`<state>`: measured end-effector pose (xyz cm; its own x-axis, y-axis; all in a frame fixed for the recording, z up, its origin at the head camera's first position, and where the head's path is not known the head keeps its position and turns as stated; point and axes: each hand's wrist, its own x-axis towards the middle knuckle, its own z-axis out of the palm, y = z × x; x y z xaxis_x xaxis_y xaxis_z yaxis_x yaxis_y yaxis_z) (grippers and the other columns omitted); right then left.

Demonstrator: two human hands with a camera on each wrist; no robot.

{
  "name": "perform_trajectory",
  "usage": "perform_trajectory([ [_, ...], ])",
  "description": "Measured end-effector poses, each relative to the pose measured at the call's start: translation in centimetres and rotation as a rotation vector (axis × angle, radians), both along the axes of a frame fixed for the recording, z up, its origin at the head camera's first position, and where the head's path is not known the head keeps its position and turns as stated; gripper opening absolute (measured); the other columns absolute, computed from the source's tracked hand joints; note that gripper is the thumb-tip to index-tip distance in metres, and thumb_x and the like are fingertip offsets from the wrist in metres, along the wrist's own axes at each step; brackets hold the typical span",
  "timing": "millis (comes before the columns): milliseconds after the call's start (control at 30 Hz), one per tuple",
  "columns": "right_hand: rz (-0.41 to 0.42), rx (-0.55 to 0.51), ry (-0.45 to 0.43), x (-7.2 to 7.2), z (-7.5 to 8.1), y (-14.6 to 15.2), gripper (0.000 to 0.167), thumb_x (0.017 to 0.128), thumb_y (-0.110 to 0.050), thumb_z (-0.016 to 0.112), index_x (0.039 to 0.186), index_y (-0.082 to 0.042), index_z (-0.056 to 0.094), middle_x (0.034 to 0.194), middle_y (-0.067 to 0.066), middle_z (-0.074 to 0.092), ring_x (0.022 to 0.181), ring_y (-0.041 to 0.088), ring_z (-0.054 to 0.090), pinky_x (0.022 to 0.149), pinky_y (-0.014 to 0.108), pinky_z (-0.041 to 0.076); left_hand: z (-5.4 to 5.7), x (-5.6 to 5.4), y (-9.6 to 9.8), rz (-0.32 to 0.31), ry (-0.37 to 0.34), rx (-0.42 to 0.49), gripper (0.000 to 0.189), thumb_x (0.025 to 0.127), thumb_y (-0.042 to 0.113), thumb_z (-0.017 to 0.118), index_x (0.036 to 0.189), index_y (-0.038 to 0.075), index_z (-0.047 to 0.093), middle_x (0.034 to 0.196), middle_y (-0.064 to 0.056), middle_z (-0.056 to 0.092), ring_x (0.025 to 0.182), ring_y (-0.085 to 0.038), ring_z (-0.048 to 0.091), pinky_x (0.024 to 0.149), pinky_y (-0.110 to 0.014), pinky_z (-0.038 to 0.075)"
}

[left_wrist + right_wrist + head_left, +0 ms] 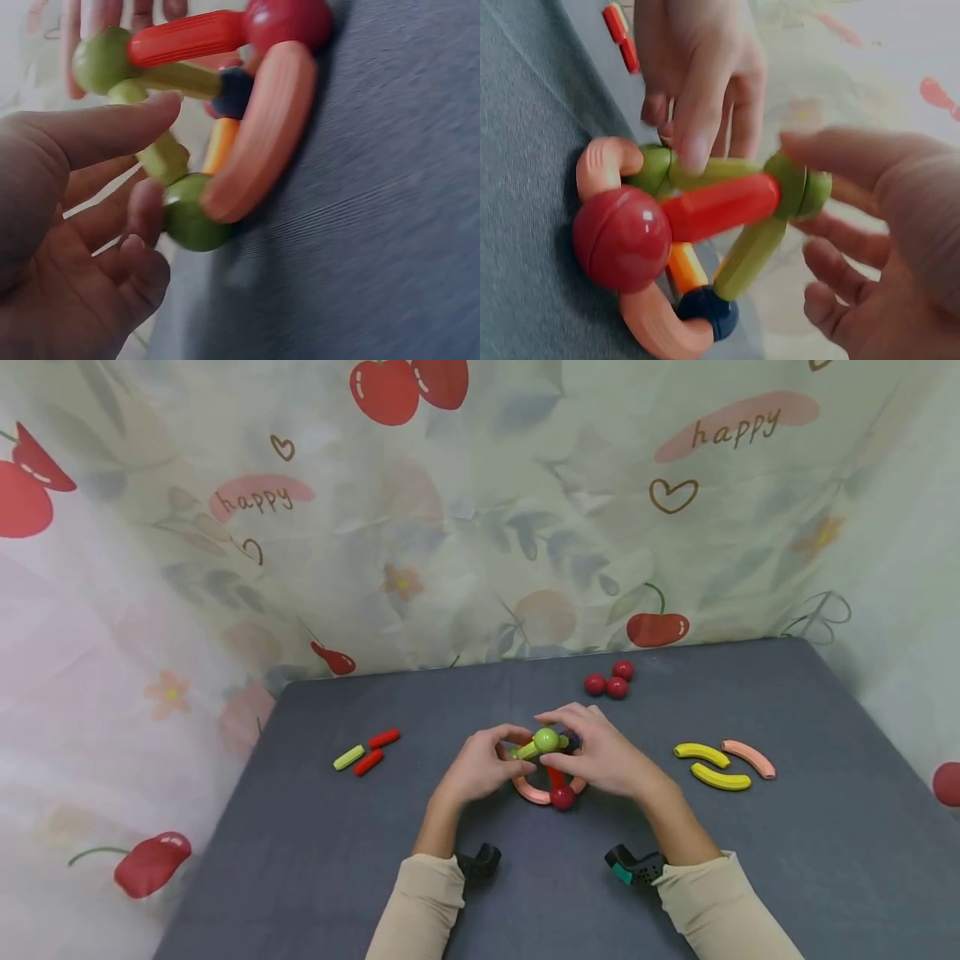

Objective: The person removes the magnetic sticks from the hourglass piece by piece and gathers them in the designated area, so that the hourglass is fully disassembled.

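Between my hands on the dark table stands a small frame of toy rods and balls. A green ball (547, 740) tops it; from there a red rod (727, 208) slopes to a red ball (562, 797). Curved pink rods (266, 135) form its base, with another green ball (196, 214), a dark blue ball (711, 309) and an orange rod (687, 268). My left hand (486, 765) pinches a light green rod (166, 159) between thumb and fingers. With thumb and fingertips, my right hand (600, 755) holds the top green ball from the other side.
Left on the table lie two red rods (384, 738) and a light green rod (348, 757). Several red balls (617, 687) sit together at the back. On the right are two curved yellow rods (721, 777) and a curved pink one (749, 759). A printed curtain (465, 543) hangs behind.
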<state>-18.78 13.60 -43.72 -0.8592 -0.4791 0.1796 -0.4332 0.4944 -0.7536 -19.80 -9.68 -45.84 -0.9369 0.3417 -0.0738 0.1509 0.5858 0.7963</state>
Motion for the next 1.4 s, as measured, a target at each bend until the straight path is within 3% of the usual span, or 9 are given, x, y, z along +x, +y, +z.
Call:
perform_trajectory([
  [133,0.013,0.044,-0.003,0.3,0.1,-0.7,0.052,0.093,-0.016,0.076,0.141,-0.013,0.058,0.124,0.007,0.059,0.084,0.017,0.057,0.069,0.025,0.051,-0.8,0.1,0.4,0.005,-0.007,-0.007,0.041,0.090,0.027,0.079,0.130,0.020,0.071,0.071,-0.002,0.064,0.056,-0.013,0.051,0.053,-0.026,0.043],
  [233,0.023,0.047,0.006,0.4,-0.2,-1.0,0.048,0.093,-0.012,0.075,0.138,-0.012,0.059,0.118,0.006,0.058,0.072,0.010,0.054,0.063,0.023,0.050,-1.1,0.2,0.5,0.023,0.012,-0.017,0.037,0.092,0.026,0.077,0.128,0.018,0.072,0.066,-0.001,0.062,0.053,-0.011,0.049,0.050,-0.024,0.041],
  [433,0.028,0.031,0.065,0.4,-0.4,-1.4,0.041,0.091,-0.011,0.078,0.129,-0.010,0.062,0.114,0.004,0.059,0.083,0.010,0.055,0.073,0.023,0.052,-1.4,0.5,0.4,0.060,0.048,-0.032,0.033,0.092,0.026,0.077,0.125,0.019,0.074,0.064,-0.001,0.062,0.050,-0.011,0.047,0.048,-0.024,0.038],
  [600,0.025,0.022,0.071,0.4,-0.3,-1.5,0.038,0.091,-0.012,0.077,0.126,-0.009,0.061,0.114,0.003,0.057,0.083,0.013,0.055,0.073,0.023,0.052,-1.4,0.5,0.4,0.059,0.067,-0.026,0.033,0.092,0.026,0.077,0.124,0.020,0.075,0.068,0.001,0.063,0.051,-0.010,0.048,0.049,-0.023,0.038],
  [767,0.008,0.035,0.116,0.2,-0.3,-1.5,0.034,0.091,-0.009,0.076,0.120,-0.012,0.058,0.115,0.003,0.055,0.093,0.014,0.056,0.083,0.029,0.055,-1.2,0.3,0.6,0.053,0.087,-0.019,0.032,0.091,0.026,0.078,0.122,0.020,0.076,0.070,0.000,0.064,0.053,-0.010,0.048,0.050,-0.023,0.038],
  [1067,0.025,-0.047,0.052,0.3,0.3,-0.6,0.032,0.093,-0.019,0.076,0.120,-0.015,0.062,0.107,0.000,0.057,0.081,0.014,0.055,0.069,0.024,0.051,-1.5,0.2,0.8,0.073,0.094,-0.009,0.030,0.091,0.024,0.078,0.121,0.019,0.077,0.070,0.000,0.066,0.051,-0.009,0.047,0.049,-0.023,0.038],
  [1167,-0.044,-0.048,0.092,0.3,1.4,0.0,0.035,0.092,-0.022,0.077,0.124,-0.014,0.065,0.109,0.002,0.056,0.085,0.016,0.057,0.072,0.024,0.052,-1.6,0.2,0.7,0.091,0.088,-0.009,0.030,0.091,0.024,0.078,0.121,0.019,0.077,0.067,0.000,0.064,0.051,-0.011,0.047,0.049,-0.023,0.037],
  [1267,-0.176,-0.029,0.122,-0.2,2.0,1.4,0.041,0.093,-0.021,0.077,0.131,-0.012,0.065,0.113,0.007,0.054,0.089,0.018,0.058,0.077,0.023,0.051,-1.5,0.1,0.7,0.093,0.078,-0.019,0.031,0.091,0.027,0.079,0.122,0.022,0.076,0.069,0.000,0.063,0.052,-0.011,0.048,0.049,-0.023,0.037],
  [1400,-0.395,0.016,0.082,-2.6,1.8,4.1,0.048,0.095,-0.020,0.074,0.137,-0.004,0.057,0.119,0.017,0.057,0.093,0.025,0.059,0.076,0.028,0.049,-1.3,0.1,0.6,0.084,0.076,-0.020,0.032,0.090,0.028,0.080,0.122,0.024,0.076,0.079,0.001,0.066,0.055,-0.012,0.050,0.051,-0.023,0.039],
])
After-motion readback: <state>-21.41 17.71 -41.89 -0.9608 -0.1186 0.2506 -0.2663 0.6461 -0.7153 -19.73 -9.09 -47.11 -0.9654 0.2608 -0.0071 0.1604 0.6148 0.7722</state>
